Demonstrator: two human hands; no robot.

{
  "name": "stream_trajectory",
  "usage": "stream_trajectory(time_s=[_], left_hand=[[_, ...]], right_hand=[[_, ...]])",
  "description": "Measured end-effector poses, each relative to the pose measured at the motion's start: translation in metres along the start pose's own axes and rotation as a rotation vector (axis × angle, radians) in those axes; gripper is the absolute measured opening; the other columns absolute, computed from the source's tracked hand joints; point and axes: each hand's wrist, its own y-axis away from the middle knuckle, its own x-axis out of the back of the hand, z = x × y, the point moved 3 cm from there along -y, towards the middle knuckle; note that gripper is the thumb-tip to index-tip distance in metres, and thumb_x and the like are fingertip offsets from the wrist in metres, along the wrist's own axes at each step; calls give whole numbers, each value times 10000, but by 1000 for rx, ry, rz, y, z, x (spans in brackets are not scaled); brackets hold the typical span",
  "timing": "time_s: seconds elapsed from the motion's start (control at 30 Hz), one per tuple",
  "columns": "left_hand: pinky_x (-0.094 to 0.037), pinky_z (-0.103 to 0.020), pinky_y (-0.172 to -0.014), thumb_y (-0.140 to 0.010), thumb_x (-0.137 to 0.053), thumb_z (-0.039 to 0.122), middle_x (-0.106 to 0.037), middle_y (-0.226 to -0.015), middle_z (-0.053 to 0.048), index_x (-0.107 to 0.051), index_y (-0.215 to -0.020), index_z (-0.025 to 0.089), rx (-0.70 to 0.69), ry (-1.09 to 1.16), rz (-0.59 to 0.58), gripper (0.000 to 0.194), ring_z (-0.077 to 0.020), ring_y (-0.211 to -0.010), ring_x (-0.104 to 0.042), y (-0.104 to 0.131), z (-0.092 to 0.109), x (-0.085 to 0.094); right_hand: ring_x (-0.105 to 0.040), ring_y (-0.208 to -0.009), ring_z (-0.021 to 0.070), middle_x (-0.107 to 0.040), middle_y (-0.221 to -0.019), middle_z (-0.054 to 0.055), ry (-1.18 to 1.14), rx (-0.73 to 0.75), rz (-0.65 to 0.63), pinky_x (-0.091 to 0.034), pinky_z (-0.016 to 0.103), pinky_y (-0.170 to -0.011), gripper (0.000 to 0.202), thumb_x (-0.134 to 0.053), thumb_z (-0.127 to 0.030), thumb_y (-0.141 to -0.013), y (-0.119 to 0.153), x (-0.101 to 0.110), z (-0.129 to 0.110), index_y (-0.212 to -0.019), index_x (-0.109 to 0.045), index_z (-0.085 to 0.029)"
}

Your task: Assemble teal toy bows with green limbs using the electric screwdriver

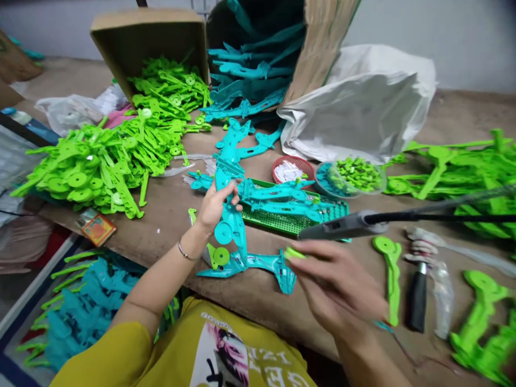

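Observation:
My left hand is closed around a long teal plastic part, which it holds up at a slant over the table. In my right hand, somewhat blurred, a small green plastic piece is pinched at the fingertips, apart from the teal part. Another teal part lies on the table beneath the held one, with a round-ended green part at its left. Behind my hands, a green perforated basket bears more teal parts.
Green parts are heaped at left, spilling from a cardboard box. A red basket holds white pieces; a clear bowl holds small green and teal ones. A grey tool with a cable hangs near my right hand. A black-handled hammer-like tool lies right.

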Motion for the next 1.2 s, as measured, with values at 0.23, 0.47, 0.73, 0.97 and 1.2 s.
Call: stream_trajectory(time_s=[0.23,0.47,0.73,0.97,1.2], left_hand=[[-435,-196,-475,-806,-710,223,-537,-731,47,-523,-847,211,-2,-12,-17,192,-49,-525,-474,18,-2,-5],[-418,-204,-481,-808,-695,203,-512,-718,59,-521,-890,230,-28,-48,-22,194,-56,-528,-465,24,4,-12],[-379,-197,-486,-792,-694,211,-487,-674,64,-505,-851,235,-50,-75,22,200,-60,-521,-429,26,0,-17],[-459,-212,-585,-732,-803,423,-412,-561,77,-462,-643,194,-163,-34,18,420,-63,-520,-384,29,-12,-27],[-556,-279,-687,-726,-745,433,-596,-618,-9,-597,-626,148,38,-85,-15,336,-119,-608,-567,14,-12,-14]], right_hand=[[-757,-868,199,-784,-902,34,-81,117,-52,-628,341,-773,184,-586,-114,-867,-17,-50,-15,-864,-712,-248],[-755,-896,183,-773,-914,34,-20,138,-104,-614,296,-769,167,-574,-71,-838,-16,-53,-14,-834,-627,-229],[-756,-861,181,-774,-890,38,-27,175,-139,-615,303,-779,180,-563,-59,-825,-18,-56,-13,-829,-635,-224],[-764,-880,214,-785,-935,2,9,113,-189,-631,318,-792,224,-572,-89,-800,-14,-38,-17,-878,-661,-278],[-728,-662,208,-755,-730,-21,286,-45,-46,-592,312,-615,148,-602,-158,-771,-20,89,-19,-760,-688,-278]])
